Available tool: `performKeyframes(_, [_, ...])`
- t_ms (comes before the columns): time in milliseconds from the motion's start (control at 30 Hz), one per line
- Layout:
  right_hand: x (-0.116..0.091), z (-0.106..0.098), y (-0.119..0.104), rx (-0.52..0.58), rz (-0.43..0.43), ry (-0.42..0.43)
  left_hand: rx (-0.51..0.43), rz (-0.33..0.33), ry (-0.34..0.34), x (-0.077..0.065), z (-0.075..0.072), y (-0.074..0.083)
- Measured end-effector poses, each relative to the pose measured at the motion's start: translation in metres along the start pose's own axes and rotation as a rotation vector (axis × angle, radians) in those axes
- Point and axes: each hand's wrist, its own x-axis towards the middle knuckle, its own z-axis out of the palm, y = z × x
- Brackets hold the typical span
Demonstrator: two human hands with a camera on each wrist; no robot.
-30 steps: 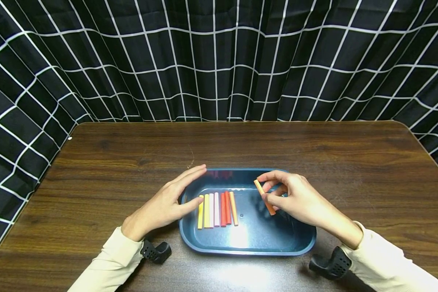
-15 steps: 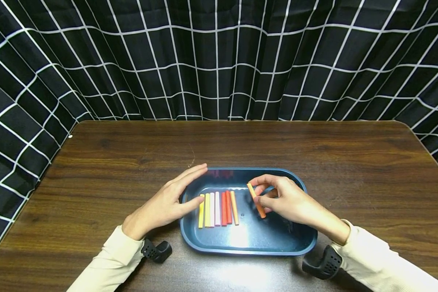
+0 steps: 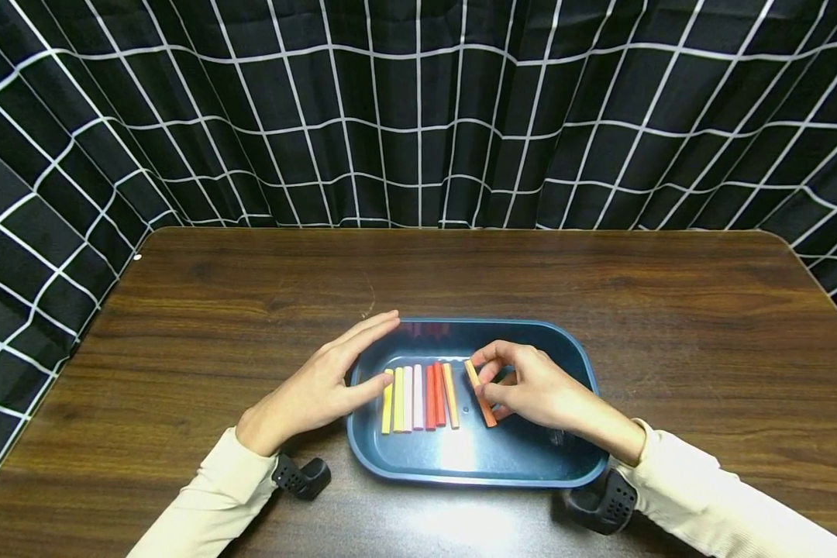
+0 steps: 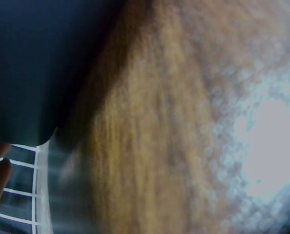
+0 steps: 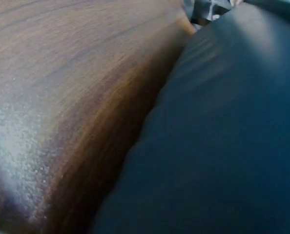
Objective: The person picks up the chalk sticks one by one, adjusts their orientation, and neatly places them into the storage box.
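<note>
My right hand [image 3: 530, 385] pinches an orange chalk stick [image 3: 486, 411] between fingers and thumb, low inside the blue tray [image 3: 474, 480]. The stick slants, its top end leaning left. To its left several chalk sticks lie side by side in a row: yellow ones [image 3: 398, 403], pale pink ones [image 3: 418, 399], red ones [image 3: 430, 399] and a light orange one [image 3: 451, 399] at the right end. My left hand [image 3: 321, 391] rests at the tray's left side with straight fingers along the rim. Its thumb reaches over the leftmost yellow stick, covering part of it.
The tray stands on a brown wood-grain table [image 3: 251, 287] near its front. Behind hangs a black curtain [image 3: 418, 116] with a white grid. Both wrist views mostly show blurred tabletop and the tray's outer wall [image 5: 208, 161]. Light glares off the table's front.
My right hand has moved left with the orange chalk stick, bringing it closer to the row and lower in the picture. My left hand has kept its place at the tray's left side.
</note>
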Motion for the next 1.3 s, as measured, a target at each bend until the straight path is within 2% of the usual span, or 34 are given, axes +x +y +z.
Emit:
performKeyframes(733, [0.0054, 0.0030, 0.0027, 0.120, 0.056, -0.023, -0.009, -0.013, -0.002, 0.0002, 0.0008, 0.0001])
performKeyframes(933, [0.0045, 0.0015, 0.0019, 0.165, 0.047, -0.056, -0.005, -0.004, 0.001, 0.0007, 0.0003, 0.0005])
performKeyframes(1300, [0.0033, 0.0006, 0.0030, 0.135, 0.026, -0.056, -0.007, 0.017, 0.009, 0.0003, -0.0004, 0.0006])
